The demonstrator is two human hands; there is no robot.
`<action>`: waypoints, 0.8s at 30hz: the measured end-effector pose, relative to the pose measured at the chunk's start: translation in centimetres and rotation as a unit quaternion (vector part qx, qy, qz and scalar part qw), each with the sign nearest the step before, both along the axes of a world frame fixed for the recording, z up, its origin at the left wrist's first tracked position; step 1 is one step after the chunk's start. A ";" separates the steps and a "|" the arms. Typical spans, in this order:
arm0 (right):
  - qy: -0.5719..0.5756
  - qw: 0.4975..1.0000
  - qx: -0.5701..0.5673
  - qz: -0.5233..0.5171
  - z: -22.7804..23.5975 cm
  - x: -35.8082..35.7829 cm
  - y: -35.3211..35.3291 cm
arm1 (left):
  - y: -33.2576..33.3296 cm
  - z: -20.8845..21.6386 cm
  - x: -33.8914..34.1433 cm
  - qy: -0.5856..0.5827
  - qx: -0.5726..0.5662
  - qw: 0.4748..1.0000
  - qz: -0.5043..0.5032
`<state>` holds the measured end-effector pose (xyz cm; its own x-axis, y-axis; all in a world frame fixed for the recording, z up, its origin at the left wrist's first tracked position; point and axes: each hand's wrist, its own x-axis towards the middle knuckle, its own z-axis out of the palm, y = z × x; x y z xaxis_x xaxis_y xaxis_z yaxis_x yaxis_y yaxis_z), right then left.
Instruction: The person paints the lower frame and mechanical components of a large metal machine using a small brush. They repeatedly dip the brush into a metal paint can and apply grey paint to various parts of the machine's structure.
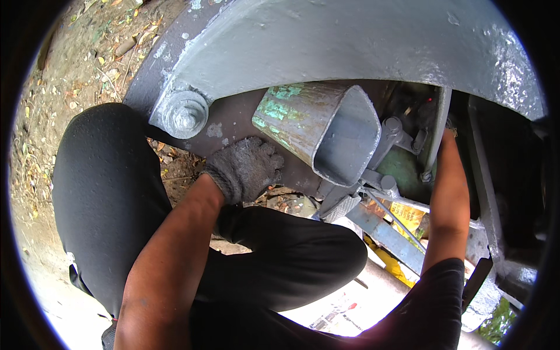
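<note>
My left hand (248,168), in a dark grey knit glove, lies against the lower edge of a dark metal plate (233,119). Its fingers are curled, and whatever may be inside them is hidden. Just right of it, a tapered square metal tube (306,122) with worn green paint juts out, its open end toward the lower right. My right hand (448,135) reaches up into a dark recess beside an upright metal rib (437,131). Most of that hand is out of sight in shadow, so its fingers do not show. Near it is a pinned metal linkage (394,125).
Above both arms curves a large silver-painted metal guard (326,44), with a round bolt boss (184,114) at its left end. A flat pedal-like piece (340,207) and a thin rod (396,221) sit below the tube. Leaf-strewn soil (87,87) lies at left, beside my bent knees.
</note>
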<state>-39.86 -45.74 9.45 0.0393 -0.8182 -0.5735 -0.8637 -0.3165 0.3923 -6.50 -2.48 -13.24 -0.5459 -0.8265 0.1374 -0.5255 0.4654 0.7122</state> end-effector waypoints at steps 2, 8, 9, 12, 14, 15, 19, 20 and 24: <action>-0.003 1.000 -0.001 -0.002 -0.3 0.1 0.3 | 0.1 0.0 0.1 0.007 -0.012 1.000 0.001; -0.013 1.000 0.002 -0.011 -0.4 0.3 0.3 | 0.1 -0.1 0.0 -0.009 0.001 1.000 0.006; -0.014 1.000 0.003 -0.014 -0.2 0.2 0.4 | 0.1 -0.1 -0.1 -0.011 0.009 1.000 0.000; -0.013 1.000 -0.001 -0.018 0.6 0.2 -0.3 | -0.1 -0.2 -0.3 -0.010 0.024 1.000 -0.010; -0.015 1.000 -0.001 -0.019 1.0 0.0 -0.2 | -0.1 -0.2 -0.4 -0.010 0.028 0.999 -0.012; -0.017 1.000 -0.001 -0.024 0.8 -0.2 0.0 | -0.1 -0.2 -0.3 -0.015 0.025 0.999 -0.013; -0.025 0.999 -0.007 -0.037 0.2 -0.1 0.8 | -0.2 0.1 -0.2 -0.018 0.019 1.000 -0.010; -0.027 0.999 -0.009 -0.040 0.2 0.0 1.1 | -0.2 0.1 -0.1 -0.016 0.022 1.000 -0.009; -0.032 0.998 -0.013 -0.051 -0.6 0.4 2.4 | -0.1 0.2 0.0 0.005 0.032 0.999 0.001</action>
